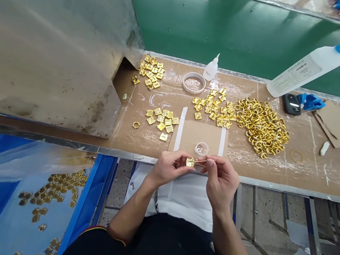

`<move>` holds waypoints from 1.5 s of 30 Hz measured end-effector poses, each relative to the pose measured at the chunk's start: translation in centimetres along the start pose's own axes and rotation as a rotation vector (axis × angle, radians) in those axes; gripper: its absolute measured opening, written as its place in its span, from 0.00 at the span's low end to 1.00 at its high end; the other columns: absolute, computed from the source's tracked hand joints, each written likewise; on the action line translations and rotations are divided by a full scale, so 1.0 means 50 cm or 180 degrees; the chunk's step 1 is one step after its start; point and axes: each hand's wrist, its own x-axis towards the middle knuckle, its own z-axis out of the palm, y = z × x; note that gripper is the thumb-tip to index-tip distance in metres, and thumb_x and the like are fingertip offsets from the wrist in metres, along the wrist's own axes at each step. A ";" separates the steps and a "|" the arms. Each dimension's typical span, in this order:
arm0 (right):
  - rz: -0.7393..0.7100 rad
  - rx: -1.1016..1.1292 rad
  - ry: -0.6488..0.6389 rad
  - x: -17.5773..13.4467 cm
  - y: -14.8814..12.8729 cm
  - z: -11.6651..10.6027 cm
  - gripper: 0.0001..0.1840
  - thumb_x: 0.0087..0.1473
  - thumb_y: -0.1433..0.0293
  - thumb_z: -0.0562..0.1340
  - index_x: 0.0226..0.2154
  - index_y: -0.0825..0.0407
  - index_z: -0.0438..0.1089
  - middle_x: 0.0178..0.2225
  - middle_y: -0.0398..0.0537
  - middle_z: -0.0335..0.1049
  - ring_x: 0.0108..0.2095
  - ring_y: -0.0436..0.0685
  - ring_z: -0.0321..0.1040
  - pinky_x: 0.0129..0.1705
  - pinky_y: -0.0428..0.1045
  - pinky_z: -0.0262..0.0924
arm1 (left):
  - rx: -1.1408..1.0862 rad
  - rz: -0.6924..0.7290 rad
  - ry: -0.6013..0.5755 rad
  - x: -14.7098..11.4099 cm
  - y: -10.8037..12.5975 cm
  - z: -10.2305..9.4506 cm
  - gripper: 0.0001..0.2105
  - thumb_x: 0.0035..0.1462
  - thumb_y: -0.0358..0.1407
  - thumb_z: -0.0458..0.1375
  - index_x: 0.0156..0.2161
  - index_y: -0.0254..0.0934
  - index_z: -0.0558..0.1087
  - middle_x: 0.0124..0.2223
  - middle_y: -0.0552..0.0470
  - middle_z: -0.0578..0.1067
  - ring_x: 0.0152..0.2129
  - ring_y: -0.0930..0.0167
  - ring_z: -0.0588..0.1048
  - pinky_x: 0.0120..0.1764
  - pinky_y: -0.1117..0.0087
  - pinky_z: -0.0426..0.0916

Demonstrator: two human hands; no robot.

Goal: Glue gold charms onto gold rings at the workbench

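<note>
Pinched in the fingertips of my left hand [168,168] is a small square gold metal piece [190,162], its pale inner face turned up. My right hand [221,180] is closed on a thin stick-like tool [205,161], whose tip points left and meets the edge of the gold piece. Whether the tool has one or two prongs I cannot tell. Just beyond my hands, a small clear round dish [201,148] sits on a cardboard pad [201,132] with white tape strips along both sides.
Gold square pieces [166,121] lie left of the pad, more [151,71] farther back. Behind it stand a tape roll [194,83] and small dropper bottle [211,68]. A heap of gold rings [264,128], a large tilted bottle [306,72] and black device [291,104] are right. A metal box [54,48] blocks the left.
</note>
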 end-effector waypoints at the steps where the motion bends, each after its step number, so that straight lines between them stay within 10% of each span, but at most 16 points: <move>1: -0.0010 0.0025 -0.0011 -0.001 0.000 0.002 0.08 0.64 0.63 0.64 0.36 0.49 0.75 0.30 0.46 0.80 0.23 0.52 0.75 0.24 0.46 0.72 | -0.0004 0.0007 -0.0007 -0.001 -0.001 0.000 0.19 0.57 0.50 0.66 0.39 0.33 0.79 0.21 0.57 0.71 0.16 0.78 0.66 0.20 0.79 0.62; 45: -0.0885 -0.0852 -0.0101 -0.015 0.007 0.003 0.04 0.64 0.73 0.63 0.37 0.50 0.75 0.32 0.45 0.82 0.29 0.52 0.81 0.31 0.44 0.75 | 0.0104 0.0375 0.0076 -0.006 -0.016 0.002 0.12 0.58 0.42 0.67 0.37 0.32 0.78 0.23 0.56 0.75 0.17 0.79 0.72 0.21 0.82 0.68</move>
